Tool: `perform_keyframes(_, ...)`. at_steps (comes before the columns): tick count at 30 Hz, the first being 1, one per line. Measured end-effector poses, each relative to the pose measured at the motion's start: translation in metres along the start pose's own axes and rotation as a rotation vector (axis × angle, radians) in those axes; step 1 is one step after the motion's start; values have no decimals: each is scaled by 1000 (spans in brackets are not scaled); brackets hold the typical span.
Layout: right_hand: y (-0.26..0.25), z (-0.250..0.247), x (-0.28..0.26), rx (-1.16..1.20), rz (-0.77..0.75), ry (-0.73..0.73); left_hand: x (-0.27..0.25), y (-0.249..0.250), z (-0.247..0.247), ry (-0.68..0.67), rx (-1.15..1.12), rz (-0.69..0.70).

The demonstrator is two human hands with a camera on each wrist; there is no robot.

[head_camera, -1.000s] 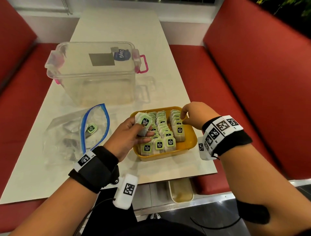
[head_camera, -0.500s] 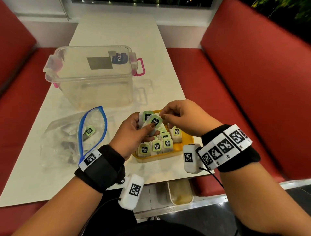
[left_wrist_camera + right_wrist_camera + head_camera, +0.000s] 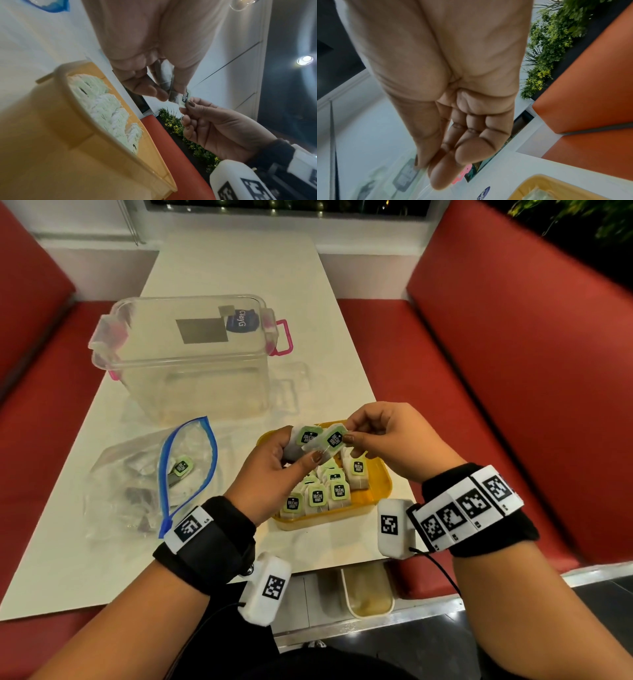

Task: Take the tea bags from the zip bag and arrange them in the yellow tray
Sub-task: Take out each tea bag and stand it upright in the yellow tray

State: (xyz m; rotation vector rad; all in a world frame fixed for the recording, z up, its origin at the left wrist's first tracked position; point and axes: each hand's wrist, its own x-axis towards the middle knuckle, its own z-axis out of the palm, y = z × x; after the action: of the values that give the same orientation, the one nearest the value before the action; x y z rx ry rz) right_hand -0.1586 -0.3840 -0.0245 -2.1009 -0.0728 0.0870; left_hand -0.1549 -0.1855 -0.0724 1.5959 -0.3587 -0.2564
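My left hand [image 3: 284, 463] holds a small stack of tea bags [image 3: 308, 438] with green tags, raised over the yellow tray [image 3: 380, 491]. My right hand [image 3: 383, 433] pinches the green tag of the front tea bag [image 3: 334, 438] in that stack; the same pinch shows in the left wrist view on the tea bag tag [image 3: 184, 99]. Several tea bags [image 3: 329, 491] stand in rows inside the tray. The zip bag [image 3: 154, 477] with a blue seal lies open to the left, with one green-tagged tea bag [image 3: 181, 467] showing inside.
A clear lidded storage box [image 3: 191, 357] with pink latches stands behind the zip bag on the white table [image 3: 239, 268]. Red bench seats flank the table on both sides. The table's near edge lies just below the tray.
My right hand left the tray's far right row and came up to the stack in my left hand, where it now pinches the front tea bag. The left hand rose slightly.
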Motion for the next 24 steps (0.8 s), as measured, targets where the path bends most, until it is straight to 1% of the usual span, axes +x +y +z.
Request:
perform_keyframes(3,6,1,-3,60,6,7,1,-3,-4,21,120,27)
perform_keyframes(5,5,1,-5,57,-13,12,1,-7,-6,24,165,10)
perform_keyframes(7,3,0,-3,3,-34,-2,1,-11,-7,13,202,-30)
perform_keyframes(9,1,-2,1,-114,-52,-17,1,-15,-7,3,236,-60)
perform_keyframes(12,0,-7,9,-394,-47,-54,0,-19,-7,42,222,-93)
perform_keyframes(14,2,-9,13,-595,-18,-118,-1,-24,-11,85,207,-126)
perform_keyframes(16,9,-10,15,-730,33,-191,-2,-28,-14,103,206,-154)
perform_keyframes(18,19,-9,17,-811,98,-241,-3,-29,-16,98,211,-159)
perform_keyframes(20,29,-9,20,-845,158,-269,-3,-29,-15,89,197,-157)
perform_keyframes(24,39,-8,25,-861,203,-295,-3,-29,-15,83,186,-168)
